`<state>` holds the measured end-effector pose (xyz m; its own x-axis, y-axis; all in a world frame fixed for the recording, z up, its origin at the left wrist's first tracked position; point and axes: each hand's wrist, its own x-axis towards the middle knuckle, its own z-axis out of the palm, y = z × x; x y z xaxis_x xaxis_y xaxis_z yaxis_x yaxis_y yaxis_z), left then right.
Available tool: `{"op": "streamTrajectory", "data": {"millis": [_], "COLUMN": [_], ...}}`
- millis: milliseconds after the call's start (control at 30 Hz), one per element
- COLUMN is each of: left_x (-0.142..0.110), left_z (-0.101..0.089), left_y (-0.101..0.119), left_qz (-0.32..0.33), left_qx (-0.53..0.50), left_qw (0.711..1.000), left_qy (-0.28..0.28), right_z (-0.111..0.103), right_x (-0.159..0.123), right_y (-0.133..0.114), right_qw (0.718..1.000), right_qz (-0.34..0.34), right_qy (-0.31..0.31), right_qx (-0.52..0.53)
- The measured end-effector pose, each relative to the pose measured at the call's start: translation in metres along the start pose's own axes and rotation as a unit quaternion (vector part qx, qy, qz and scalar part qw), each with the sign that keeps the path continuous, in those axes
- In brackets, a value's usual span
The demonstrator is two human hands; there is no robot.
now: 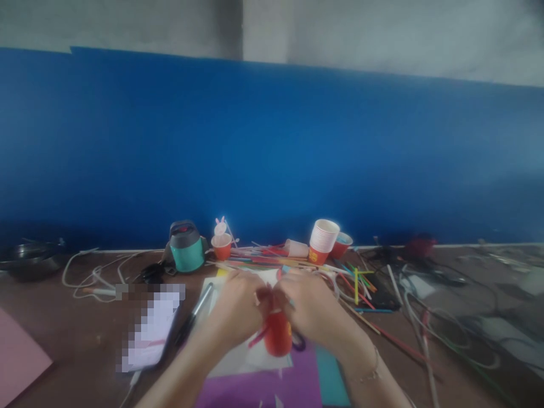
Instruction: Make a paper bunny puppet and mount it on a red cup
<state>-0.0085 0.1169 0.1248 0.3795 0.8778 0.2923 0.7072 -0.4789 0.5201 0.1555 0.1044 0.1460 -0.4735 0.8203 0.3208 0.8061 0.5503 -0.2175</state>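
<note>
Both my hands meet over a red paper cup (278, 337) in front of me, fingers curled in at its top edge. My left hand (244, 297) is closed in a pinch, and so is my right hand (306, 297). A reddish-pink piece shows between the fingertips, too blurred to name. From the cup's left side a thin magenta strip (257, 339) sticks out. Just right of the cup lies a dark loop (300, 341), partly hidden. Under the cup are white paper (229, 360) and a purple sheet (259, 391).
A phone (153, 328) and a pen (202, 300) lie to the left. Behind stand a teal container (188, 255), a cup with a bunny-eared figure (221, 247) and stacked paper cups (323, 238). Coloured sticks (263, 260) and tangled cables (446, 317) spread across the table.
</note>
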Motion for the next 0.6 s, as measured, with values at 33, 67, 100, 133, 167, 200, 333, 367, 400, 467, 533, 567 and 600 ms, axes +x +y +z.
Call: {"op": "streamTrajectory", "data": {"millis": [33, 67, 100, 133, 167, 200, 333, 367, 400, 467, 533, 567, 600], "left_x": [0.0001, 0.0002, 0.0003, 0.0005, 0.0007, 0.0008, 0.0014, 0.0015, 0.0014, 0.0010, 0.0007, 0.0006, 0.0006], "left_z": [-0.0003, -0.0005, -0.0005, -0.0004, -0.0002, 0.0001, 0.0017, 0.0020, 0.0021, 0.0023, 0.0023, 0.0024, 0.0025], "left_y": [0.0004, 0.0008, 0.0011, 0.0012, 0.0010, 0.0006, -0.0027, -0.0035, -0.0040, -0.0041, -0.0032, -0.0025, -0.0017], "left_qz": [-0.001, -0.003, -0.006, -0.009, -0.012, -0.013, -0.013, -0.013, -0.013, -0.009, -0.003, -0.002, -0.001], "left_qx": [-0.004, -0.008, -0.012, -0.017, -0.024, -0.033, -0.061, -0.063, -0.063, -0.063, -0.058, -0.057, -0.057], "left_qw": [1.000, 1.000, 1.000, 1.000, 1.000, 0.999, 0.998, 0.998, 0.998, 0.998, 0.998, 0.998, 0.998], "left_qy": [-0.004, -0.007, -0.007, -0.004, -0.002, -0.001, -0.009, -0.009, -0.008, -0.003, 0.001, 0.001, 0.002], "right_z": [0.0004, 0.0010, 0.0019, 0.0030, 0.0040, 0.0048, 0.0053, 0.0049, 0.0044, 0.0037, 0.0040, 0.0047, 0.0055], "right_x": [-0.0002, -0.0003, -0.0002, -0.0001, 0.0001, 0.0003, -0.0002, -0.0005, -0.0008, -0.0010, -0.0007, -0.0004, -0.0001], "right_y": [0.0006, 0.0011, 0.0015, 0.0019, 0.0022, 0.0026, 0.0046, 0.0051, 0.0054, 0.0053, 0.0040, 0.0029, 0.0018], "right_qw": [1.000, 1.000, 1.000, 1.000, 0.999, 0.999, 0.998, 0.999, 0.999, 1.000, 1.000, 0.999, 0.999], "right_qz": [-0.002, -0.004, -0.004, -0.003, 0.001, 0.004, 0.001, -0.001, -0.001, 0.004, 0.004, 0.000, -0.005], "right_qy": [0.000, 0.002, 0.009, 0.020, 0.034, 0.046, 0.054, 0.045, 0.036, 0.021, 0.019, 0.023, 0.029], "right_qx": [-0.001, -0.001, -0.001, 0.001, 0.006, 0.012, 0.030, 0.029, 0.024, 0.005, -0.020, -0.031, -0.038]}}
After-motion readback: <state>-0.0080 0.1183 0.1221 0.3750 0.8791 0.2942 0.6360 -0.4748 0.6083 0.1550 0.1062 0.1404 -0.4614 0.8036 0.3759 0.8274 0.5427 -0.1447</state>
